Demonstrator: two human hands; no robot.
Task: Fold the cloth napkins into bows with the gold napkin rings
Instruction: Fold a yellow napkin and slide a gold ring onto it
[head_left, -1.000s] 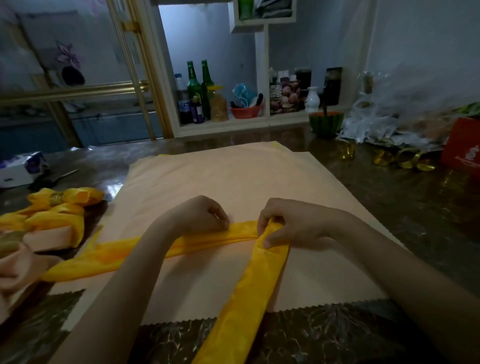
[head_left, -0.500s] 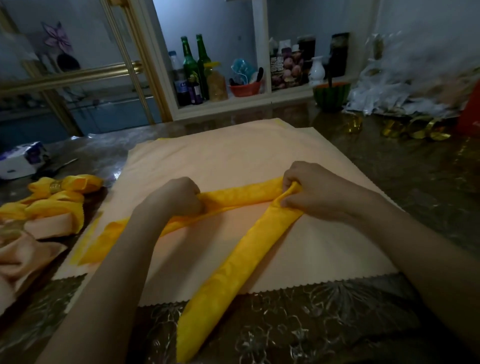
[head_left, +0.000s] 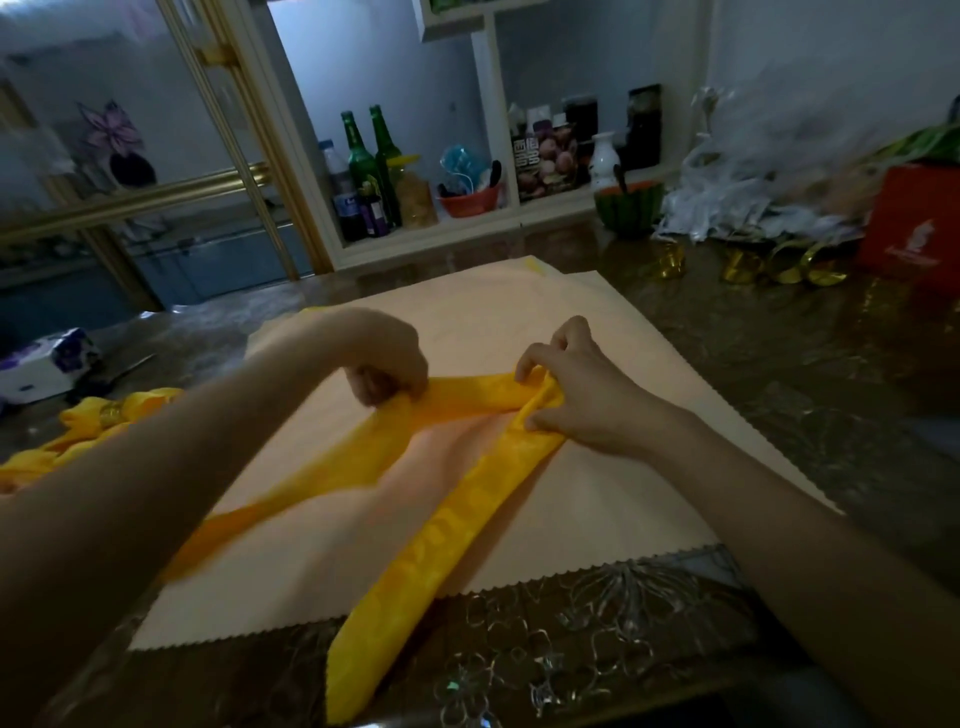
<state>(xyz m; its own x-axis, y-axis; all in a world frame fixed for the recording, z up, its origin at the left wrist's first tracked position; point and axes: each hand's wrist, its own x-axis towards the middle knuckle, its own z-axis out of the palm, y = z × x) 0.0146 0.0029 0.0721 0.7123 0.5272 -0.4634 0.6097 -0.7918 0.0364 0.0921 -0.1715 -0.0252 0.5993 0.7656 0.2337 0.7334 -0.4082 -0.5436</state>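
Two green bottles (head_left: 371, 156) stand on a white shelf (head_left: 441, 239) behind a dark, glossy table (head_left: 779, 374), where a peach cloth (head_left: 597, 499) lies flat. On it the yellow napkin (head_left: 467, 499), folded into a long band, bends in a V. The left hand (head_left: 384, 358) pinches one bend and the right hand (head_left: 576, 395) grips the fold at the tip. One tail runs past the cloth's zigzag near edge. Gold napkin rings (head_left: 779, 265) lie far right, well apart from the hands. A finished bow (head_left: 119, 410) sits at the left.

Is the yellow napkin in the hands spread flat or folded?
Folded: the yellow napkin is a narrow band, bent into a V at the right hand, with the left hand gripping it too.
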